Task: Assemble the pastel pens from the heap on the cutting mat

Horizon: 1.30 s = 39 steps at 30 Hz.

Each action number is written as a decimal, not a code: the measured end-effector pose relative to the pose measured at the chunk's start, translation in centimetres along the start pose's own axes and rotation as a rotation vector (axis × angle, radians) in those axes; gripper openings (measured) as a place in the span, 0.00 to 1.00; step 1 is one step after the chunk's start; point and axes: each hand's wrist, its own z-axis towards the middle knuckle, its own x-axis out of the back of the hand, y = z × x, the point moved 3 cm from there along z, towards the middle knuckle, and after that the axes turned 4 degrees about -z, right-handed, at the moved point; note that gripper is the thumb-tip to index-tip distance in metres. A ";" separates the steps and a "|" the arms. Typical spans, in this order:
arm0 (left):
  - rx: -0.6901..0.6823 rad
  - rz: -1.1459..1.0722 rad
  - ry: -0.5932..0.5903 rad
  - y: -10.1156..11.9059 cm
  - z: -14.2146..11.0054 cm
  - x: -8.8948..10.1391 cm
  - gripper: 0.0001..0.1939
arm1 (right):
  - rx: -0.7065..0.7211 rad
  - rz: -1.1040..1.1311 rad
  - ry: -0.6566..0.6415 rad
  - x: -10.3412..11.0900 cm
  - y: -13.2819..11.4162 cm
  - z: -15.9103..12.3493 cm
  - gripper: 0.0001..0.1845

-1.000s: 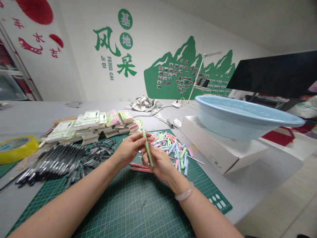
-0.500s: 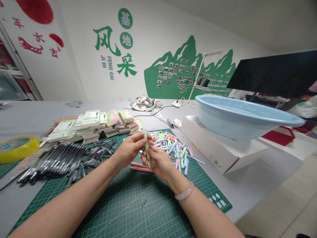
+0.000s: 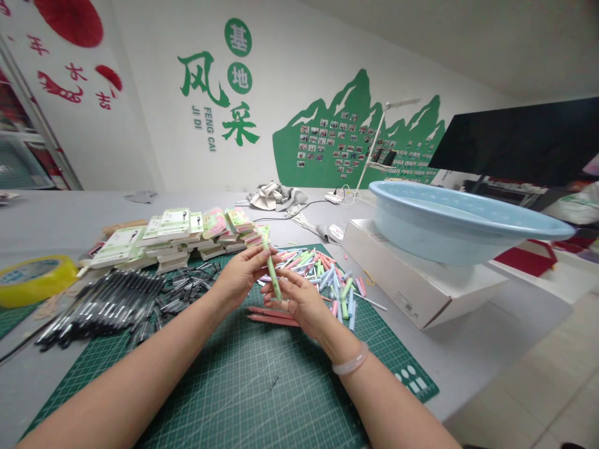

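Both hands meet over a green cutting mat point(image 3: 243, 386). My left hand point(image 3: 241, 274) pinches the upper part of a light green pen point(image 3: 270, 269) that stands tilted. My right hand point(image 3: 299, 299) grips the same pen's lower end, palm up, fingers curled. Beyond the hands lies a heap of pastel pen parts point(image 3: 327, 274) in pink, blue and green. Two pink pens point(image 3: 271, 315) lie on the mat just below my hands.
A pile of black pen refills point(image 3: 112, 302) lies left, with stacked printed packs point(image 3: 178, 234) behind and a yellow tape roll point(image 3: 32, 277) at far left. A blue basin point(image 3: 449, 224) sits on a white box point(image 3: 412, 280) at right.
The green pen has tipped with its top toward the left and risen a little; my right hand has opened slightly under its lower end. Both hands stay in the same place.
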 end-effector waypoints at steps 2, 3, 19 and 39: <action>-0.013 -0.053 0.139 0.2 0.6 1.4 0.10 | 0.056 -0.074 0.000 -0.1 -0.5 -0.1 0.23; -0.004 -0.073 0.183 0.1 0.8 2.1 0.10 | 0.079 -0.111 -0.003 -0.1 -0.8 -0.2 0.26; -0.099 0.241 0.278 2.2 2.1 4.8 0.17 | 0.133 -0.230 0.064 0.2 -1.0 0.0 0.27; 0.087 1.723 0.297 0.5 3.4 10.7 0.13 | 0.330 -0.338 0.620 6.6 -3.6 0.4 0.13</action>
